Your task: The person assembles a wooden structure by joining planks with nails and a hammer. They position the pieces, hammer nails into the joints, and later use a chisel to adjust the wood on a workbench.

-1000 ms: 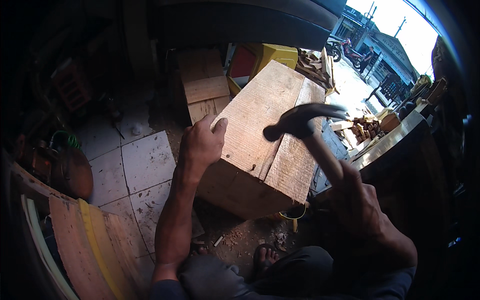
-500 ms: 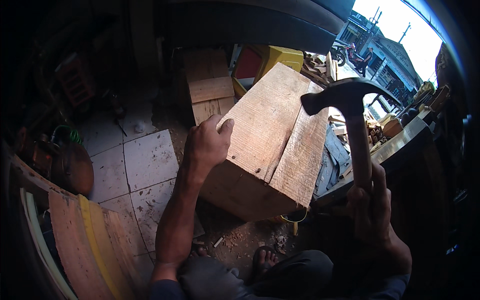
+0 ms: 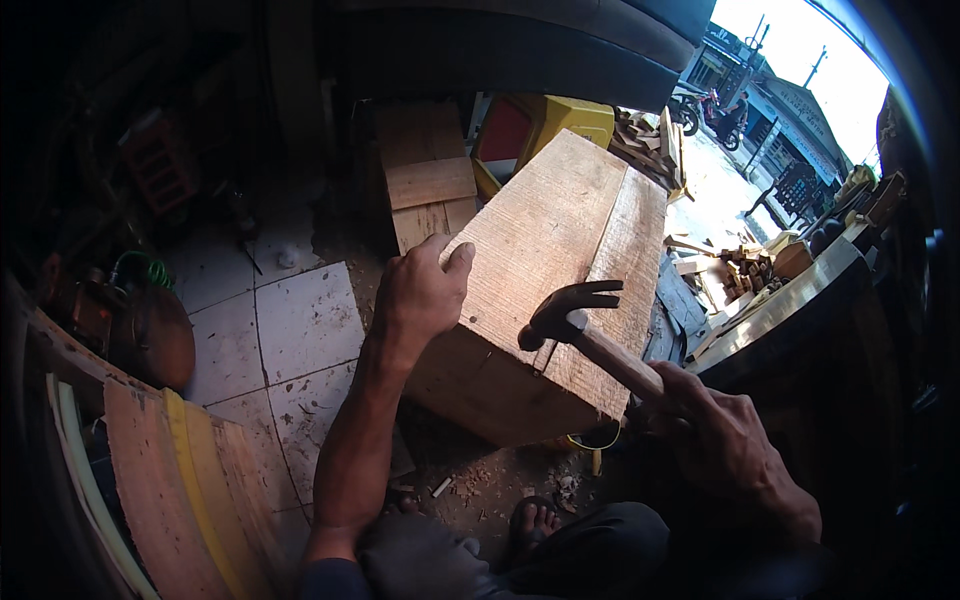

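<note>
A large box of rough-sawn boards (image 3: pixel 555 215) stands tilted in front of me, its top made of two boards with a seam between them. My left hand (image 3: pixel 425 290) grips the box's left edge, thumb up at the corner and fingers curled along the side. In my closed right hand (image 3: pixel 725 430) is a claw hammer (image 3: pixel 615 358) with a wooden handle. The hammer's face is down at the box's near edge, beside the seam, and covers the spot beneath it. A dark nail-head-like dot (image 3: pixel 473 319) shows on the top's near left corner.
Behind the box stand a smaller wooden box (image 3: pixel 430 183) and a yellow container (image 3: pixel 570 120). Planks (image 3: pixel 150 480) lean at the lower left, beside floor tiles (image 3: pixel 310 320). Wood offcuts (image 3: pixel 750 270) lie at the right; shavings (image 3: pixel 480 485) litter the floor near my feet.
My right hand has swung the hammer down and left, from raised above the box's right side to its near top edge. My left hand keeps its hold on the box.
</note>
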{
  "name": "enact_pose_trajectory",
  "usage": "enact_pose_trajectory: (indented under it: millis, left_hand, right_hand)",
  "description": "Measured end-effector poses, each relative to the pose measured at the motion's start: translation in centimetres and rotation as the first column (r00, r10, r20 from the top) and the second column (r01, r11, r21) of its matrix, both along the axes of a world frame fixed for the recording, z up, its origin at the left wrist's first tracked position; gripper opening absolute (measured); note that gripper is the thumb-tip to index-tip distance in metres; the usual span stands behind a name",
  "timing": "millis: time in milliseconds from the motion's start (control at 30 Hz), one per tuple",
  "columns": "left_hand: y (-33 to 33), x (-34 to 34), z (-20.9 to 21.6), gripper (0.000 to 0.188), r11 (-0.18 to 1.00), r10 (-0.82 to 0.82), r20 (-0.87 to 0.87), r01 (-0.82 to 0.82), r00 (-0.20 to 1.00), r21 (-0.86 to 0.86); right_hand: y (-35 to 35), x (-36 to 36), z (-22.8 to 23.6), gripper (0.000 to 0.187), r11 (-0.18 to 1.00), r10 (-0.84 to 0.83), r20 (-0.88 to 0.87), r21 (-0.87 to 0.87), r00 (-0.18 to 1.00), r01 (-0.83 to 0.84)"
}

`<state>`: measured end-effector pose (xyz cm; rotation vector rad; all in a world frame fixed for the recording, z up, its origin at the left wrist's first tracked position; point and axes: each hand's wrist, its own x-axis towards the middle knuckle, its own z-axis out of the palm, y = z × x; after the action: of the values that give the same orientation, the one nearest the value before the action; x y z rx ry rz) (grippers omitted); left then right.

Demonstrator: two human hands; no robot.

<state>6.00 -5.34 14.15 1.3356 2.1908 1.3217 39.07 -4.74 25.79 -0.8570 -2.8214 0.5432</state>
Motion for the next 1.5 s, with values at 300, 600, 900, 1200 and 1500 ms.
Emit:
enact_pose_trajectory:
  millis: [300,600,900,1200,1500]
  left_hand:
    - [0.2,-0.3,-0.2,0.035,0.998,0.004,-0.027,-0.002,1.0,0.055]
    - [1.0,-1.4,-0.1,0.039,0.976,0.087,0.165,-0.117,0.983,0.185]
    - [6.5,-9.6,-0.4,0.039,0.94,-0.028,0.161,-0.028,0.987,0.339]
    - [-4.1,-3.0,-14.7,0.033,0.797,0.341,0.238,-0.413,0.91,0.44]
    - [-16.1,9.2,-36.3,0.026,0.941,-0.096,0.013,0.096,0.995,-0.324]
  right_hand:
    - [-0.4,0.1,-1.7,0.043,0.998,-0.062,-0.155,-0.028,0.986,0.059]
    - [-0.7,1.2,-3.3,0.053,0.988,-0.131,-0.168,0.055,0.977,0.142]
    - [-4.9,4.6,-13.3,0.062,0.667,-0.744,-0.537,-0.558,0.399,0.494]
    - [-7.1,10.5,-24.8,0.029,0.577,-0.777,-0.261,-0.659,0.573,0.483]
    - [-2.1,6.1,-26.1,0.019,0.793,-0.554,-0.607,-0.593,0.57,0.14]
